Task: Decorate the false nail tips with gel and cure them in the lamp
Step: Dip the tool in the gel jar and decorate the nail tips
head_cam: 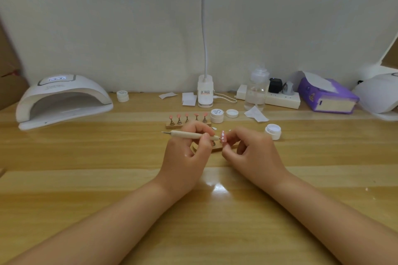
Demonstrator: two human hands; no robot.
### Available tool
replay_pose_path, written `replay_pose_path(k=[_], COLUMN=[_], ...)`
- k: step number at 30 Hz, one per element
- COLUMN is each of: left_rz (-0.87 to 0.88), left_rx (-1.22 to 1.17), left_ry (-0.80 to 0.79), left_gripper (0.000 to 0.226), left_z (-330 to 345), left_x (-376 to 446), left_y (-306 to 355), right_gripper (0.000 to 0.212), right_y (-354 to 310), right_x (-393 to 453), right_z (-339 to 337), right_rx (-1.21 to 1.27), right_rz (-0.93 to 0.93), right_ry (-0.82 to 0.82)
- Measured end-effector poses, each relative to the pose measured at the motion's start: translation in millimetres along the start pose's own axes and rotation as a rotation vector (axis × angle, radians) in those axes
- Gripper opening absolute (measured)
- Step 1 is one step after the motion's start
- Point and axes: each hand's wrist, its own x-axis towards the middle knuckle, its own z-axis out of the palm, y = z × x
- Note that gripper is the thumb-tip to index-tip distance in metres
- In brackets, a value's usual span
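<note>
A wooden table carries a curing lamp far left, a nail stand and jars mid-far, a tissue box far right.

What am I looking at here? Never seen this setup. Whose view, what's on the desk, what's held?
No machine: one picture from a camera worn on a person's head, looking down at their bare hands over a wooden desk. The left hand grips a pen-like dotting tool, its tip at a pink nail tip pinched by the right hand. Behind them a wooden stand with five pink nail tips, small gel jars, one open. Far left, the white curing lamp. At the back, a clip-on desk light, a clear bottle, a power strip and purple tissues.
</note>
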Motion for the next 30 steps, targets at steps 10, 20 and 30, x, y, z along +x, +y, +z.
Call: replay_pose_path(k=[10,20,30], left_rz=[0.015,0.012,0.014], left_rx=[0.035,0.012,0.029], left_ry=[-0.005,-0.012,-0.004], left_gripper=[0.012,0.013,0.012], left_z=[0.4,-0.2,-0.2], left_x=[-1.1,-1.0,-1.0], left_y=[1.2,0.1,0.3], right_gripper=[0.008,0.009,0.008], right_y=[0.2,0.6,0.1], right_x=[0.0,-0.4,0.0], right_z=[0.7,0.8,0.4], right_rx=[-0.009,-0.011,-0.009], right_rz=[-0.003,-0.006,-0.011], right_ry=[0.009,0.01,0.01])
